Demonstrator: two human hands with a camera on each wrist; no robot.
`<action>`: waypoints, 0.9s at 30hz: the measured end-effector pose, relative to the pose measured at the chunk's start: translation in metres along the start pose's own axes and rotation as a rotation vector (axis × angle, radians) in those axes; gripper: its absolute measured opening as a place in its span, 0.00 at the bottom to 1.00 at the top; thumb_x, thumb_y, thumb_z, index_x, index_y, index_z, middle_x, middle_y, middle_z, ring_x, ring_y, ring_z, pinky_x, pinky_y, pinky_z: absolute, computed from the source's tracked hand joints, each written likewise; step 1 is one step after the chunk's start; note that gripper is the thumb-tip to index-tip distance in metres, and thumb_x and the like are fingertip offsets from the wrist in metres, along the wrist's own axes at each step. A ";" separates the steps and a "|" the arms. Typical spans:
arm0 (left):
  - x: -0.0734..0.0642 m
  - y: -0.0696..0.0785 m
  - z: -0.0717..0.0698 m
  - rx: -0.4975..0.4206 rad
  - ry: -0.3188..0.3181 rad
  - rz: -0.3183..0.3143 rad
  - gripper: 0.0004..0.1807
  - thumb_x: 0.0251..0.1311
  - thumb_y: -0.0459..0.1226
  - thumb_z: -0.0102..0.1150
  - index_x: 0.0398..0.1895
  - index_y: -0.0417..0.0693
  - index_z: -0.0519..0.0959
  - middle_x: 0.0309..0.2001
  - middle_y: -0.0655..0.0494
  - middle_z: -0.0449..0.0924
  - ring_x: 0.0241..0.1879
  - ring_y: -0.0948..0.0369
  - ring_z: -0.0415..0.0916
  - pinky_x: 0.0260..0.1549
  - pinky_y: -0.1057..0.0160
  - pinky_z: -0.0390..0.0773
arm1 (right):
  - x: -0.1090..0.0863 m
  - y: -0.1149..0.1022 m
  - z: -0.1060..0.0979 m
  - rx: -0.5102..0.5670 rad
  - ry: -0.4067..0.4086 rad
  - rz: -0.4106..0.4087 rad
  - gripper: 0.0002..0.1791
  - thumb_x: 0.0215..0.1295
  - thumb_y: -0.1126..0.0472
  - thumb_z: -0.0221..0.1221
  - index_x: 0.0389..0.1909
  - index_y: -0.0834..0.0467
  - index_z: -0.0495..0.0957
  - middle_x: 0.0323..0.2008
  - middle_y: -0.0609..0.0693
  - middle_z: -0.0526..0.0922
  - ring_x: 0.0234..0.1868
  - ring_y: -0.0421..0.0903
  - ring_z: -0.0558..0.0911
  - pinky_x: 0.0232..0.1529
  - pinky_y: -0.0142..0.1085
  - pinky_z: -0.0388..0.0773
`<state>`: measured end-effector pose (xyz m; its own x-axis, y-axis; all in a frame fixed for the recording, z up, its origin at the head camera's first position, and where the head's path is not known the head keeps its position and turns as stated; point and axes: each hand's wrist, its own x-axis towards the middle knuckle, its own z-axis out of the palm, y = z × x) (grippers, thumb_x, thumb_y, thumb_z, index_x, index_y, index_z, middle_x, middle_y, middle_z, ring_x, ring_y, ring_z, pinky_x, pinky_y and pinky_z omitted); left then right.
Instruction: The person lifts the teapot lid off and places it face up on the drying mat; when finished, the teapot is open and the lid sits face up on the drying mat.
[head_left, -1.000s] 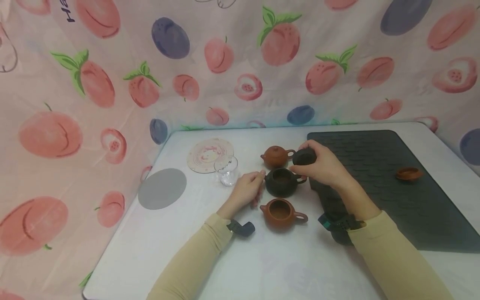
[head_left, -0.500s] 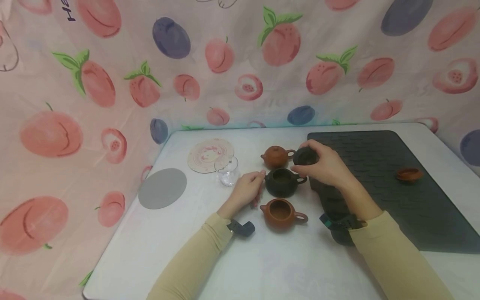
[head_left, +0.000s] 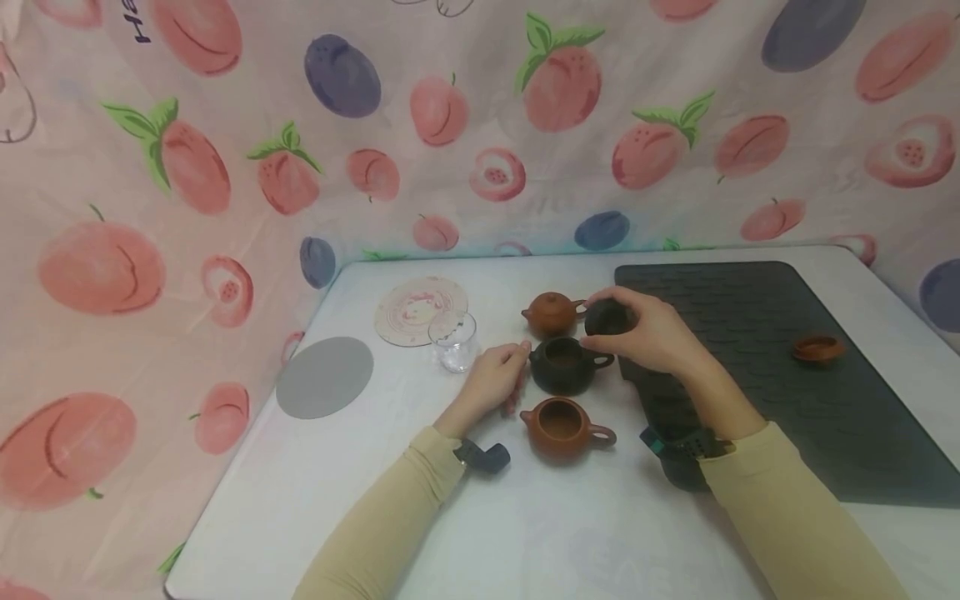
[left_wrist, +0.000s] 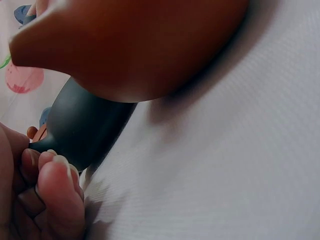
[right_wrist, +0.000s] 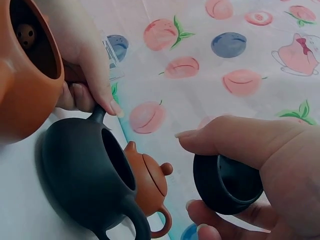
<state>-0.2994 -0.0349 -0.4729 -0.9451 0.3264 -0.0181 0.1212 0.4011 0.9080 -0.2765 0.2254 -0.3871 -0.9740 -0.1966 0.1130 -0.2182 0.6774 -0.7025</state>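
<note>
In the head view, a black teapot (head_left: pixel 564 379) without its lid stands between two reddish-brown ones, its spout to the left. My left hand (head_left: pixel 491 379) pinches the tip of that spout between thumb and fingers. My right hand (head_left: pixel 651 332) holds the black teapot lid (head_left: pixel 609 317) above and right of the pot's opening. The right wrist view shows the lid (right_wrist: pixel 206 182) tilted, its hollow underside partly visible. Nearest me is an uncovered brown teapot (head_left: pixel 561 442), also close up in the left wrist view. Behind the black pot stands a lidded brown teapot (head_left: pixel 552 315).
A dark slatted tea tray (head_left: pixel 720 308) covers the table's right side, with a small brown lid (head_left: pixel 817 348) on it. On the left are a clear glass cup (head_left: pixel 455 346), a patterned round mat (head_left: pixel 393 312) and a grey disc (head_left: pixel 325 377). Fruit-printed cloth hangs behind.
The black lid has turned slightly in my right hand and stays at about the same height. My left hand and the teapots have not visibly moved.
</note>
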 end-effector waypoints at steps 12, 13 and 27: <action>0.000 0.000 0.001 0.003 -0.006 -0.002 0.29 0.79 0.55 0.43 0.25 0.45 0.73 0.16 0.51 0.72 0.10 0.58 0.71 0.10 0.60 0.75 | -0.001 -0.003 -0.002 -0.021 -0.013 0.027 0.41 0.59 0.37 0.71 0.69 0.48 0.70 0.61 0.59 0.77 0.53 0.59 0.78 0.49 0.59 0.78; 0.000 0.000 0.001 0.004 -0.005 -0.001 0.29 0.80 0.55 0.43 0.24 0.45 0.73 0.16 0.51 0.72 0.10 0.58 0.71 0.10 0.60 0.75 | -0.001 -0.003 -0.002 -0.021 -0.014 0.033 0.41 0.59 0.37 0.71 0.69 0.48 0.70 0.61 0.60 0.78 0.54 0.60 0.78 0.49 0.59 0.78; -0.001 0.000 0.000 0.006 -0.007 -0.003 0.30 0.79 0.56 0.42 0.25 0.45 0.73 0.16 0.51 0.73 0.10 0.58 0.71 0.10 0.61 0.76 | -0.001 -0.004 -0.004 -0.028 -0.025 0.042 0.40 0.58 0.36 0.71 0.63 0.52 0.69 0.51 0.60 0.82 0.49 0.57 0.81 0.46 0.56 0.79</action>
<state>-0.2982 -0.0349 -0.4727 -0.9434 0.3308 -0.0237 0.1202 0.4077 0.9052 -0.2746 0.2256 -0.3821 -0.9805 -0.1848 0.0664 -0.1793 0.7048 -0.6863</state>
